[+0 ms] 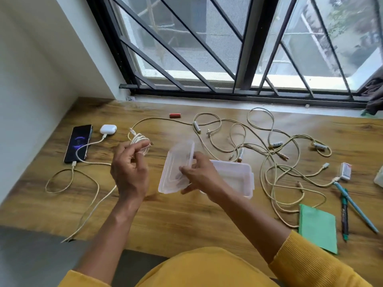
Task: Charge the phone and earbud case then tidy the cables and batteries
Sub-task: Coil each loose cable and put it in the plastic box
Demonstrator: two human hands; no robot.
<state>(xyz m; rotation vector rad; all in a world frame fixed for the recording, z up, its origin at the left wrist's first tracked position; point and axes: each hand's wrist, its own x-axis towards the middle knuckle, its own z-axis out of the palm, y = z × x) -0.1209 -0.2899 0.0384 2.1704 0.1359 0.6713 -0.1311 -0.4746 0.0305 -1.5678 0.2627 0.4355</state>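
Wood-grain desk (pixel 186 214) runs under a barred window (pixel 228 48); at nine o'clock the phone (pixel 78 142), screen lit, lies with a cable plugged into its near end, and the white earbud case (pixel 108 129) sits just beside its far corner, also cabled; the left hand (pixel 129 168) curls its fingers round a coiled cable (pixel 139 142), held above the desk near centre; the right hand (pixel 200 175) pinches a clear plastic lid (pixel 176 166), tilted up on edge against the clear container (pixel 236 177) beside it; from one to three o'clock loose cables (pixel 275 158) sprawl tangled among several batteries (pixel 276 144); a red battery (pixel 175 115) lies alone at twelve o'clock; a green notebook (pixel 318 228) and pens (pixel 344 216) rest at four o'clock.
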